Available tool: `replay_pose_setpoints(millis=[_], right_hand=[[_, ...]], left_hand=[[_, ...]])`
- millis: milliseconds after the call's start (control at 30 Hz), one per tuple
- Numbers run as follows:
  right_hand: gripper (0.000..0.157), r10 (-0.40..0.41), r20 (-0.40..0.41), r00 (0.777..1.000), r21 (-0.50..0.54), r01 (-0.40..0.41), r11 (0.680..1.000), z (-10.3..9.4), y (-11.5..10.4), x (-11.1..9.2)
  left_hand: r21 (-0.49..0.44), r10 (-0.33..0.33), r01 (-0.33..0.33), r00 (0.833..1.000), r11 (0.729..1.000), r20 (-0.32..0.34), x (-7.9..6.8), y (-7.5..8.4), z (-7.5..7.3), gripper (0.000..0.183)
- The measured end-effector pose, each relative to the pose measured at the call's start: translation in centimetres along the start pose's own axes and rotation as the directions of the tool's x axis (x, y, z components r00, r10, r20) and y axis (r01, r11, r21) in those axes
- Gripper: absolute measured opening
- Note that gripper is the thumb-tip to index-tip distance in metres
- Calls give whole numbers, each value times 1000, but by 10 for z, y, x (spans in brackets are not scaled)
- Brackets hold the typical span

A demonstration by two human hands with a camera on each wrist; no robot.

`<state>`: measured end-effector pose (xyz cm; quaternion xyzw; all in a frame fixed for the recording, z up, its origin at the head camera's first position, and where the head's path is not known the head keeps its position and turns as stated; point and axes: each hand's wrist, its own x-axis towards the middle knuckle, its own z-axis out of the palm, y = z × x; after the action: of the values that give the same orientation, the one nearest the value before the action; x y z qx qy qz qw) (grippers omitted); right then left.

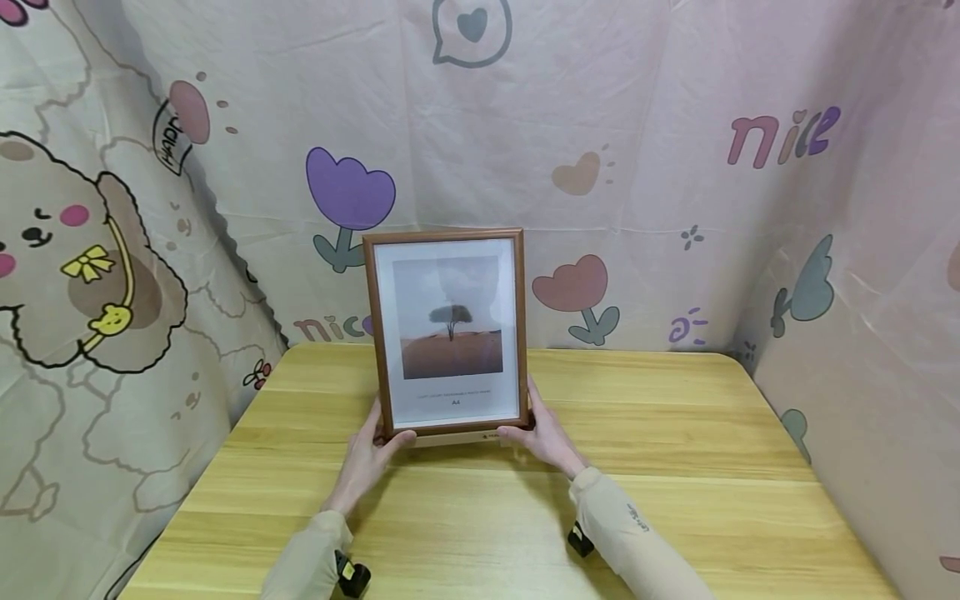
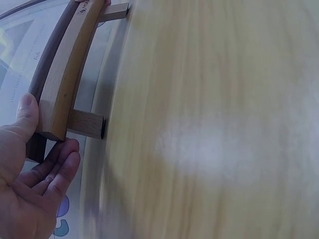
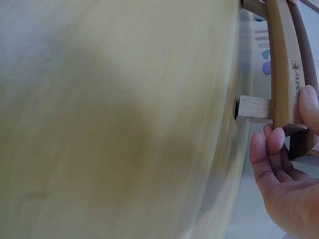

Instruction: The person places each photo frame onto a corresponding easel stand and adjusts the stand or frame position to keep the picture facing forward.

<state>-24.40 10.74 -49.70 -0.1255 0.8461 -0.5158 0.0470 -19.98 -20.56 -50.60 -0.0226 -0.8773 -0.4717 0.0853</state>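
Note:
A brown wooden picture frame point(image 1: 456, 400), showing a lone tree on a white mat, stands upright and leans slightly back. Along its lower edge runs a pale wooden stand bar point(image 2: 65, 74) with two short black-tipped feet point(image 3: 255, 108). My left hand point(image 1: 366, 460) grips the lower left corner, thumb in front and fingers curled behind. At the lower right corner my right hand point(image 1: 552, 439) holds on the same way, its thumb beside the printed logo on the bar in the right wrist view. The back of the frame is hidden.
A wood-grain table point(image 1: 660, 508) lies beneath, with its rounded far edge close behind the frame. Printed cloth point(image 1: 645, 100) hangs at the back and both sides. A black wrist camera point(image 1: 352, 577) sits under the left sleeve, another point(image 1: 580, 540) under the right.

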Motion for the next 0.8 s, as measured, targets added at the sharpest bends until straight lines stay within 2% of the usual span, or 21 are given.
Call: replay_pose_setpoints(millis=[800], right_hand=[[113, -13, -37, 999, -37, 11, 999, -9, 4, -4]], left_hand=[[-24, -6, 6, 1000, 1000, 1, 3, 5, 10, 98]])
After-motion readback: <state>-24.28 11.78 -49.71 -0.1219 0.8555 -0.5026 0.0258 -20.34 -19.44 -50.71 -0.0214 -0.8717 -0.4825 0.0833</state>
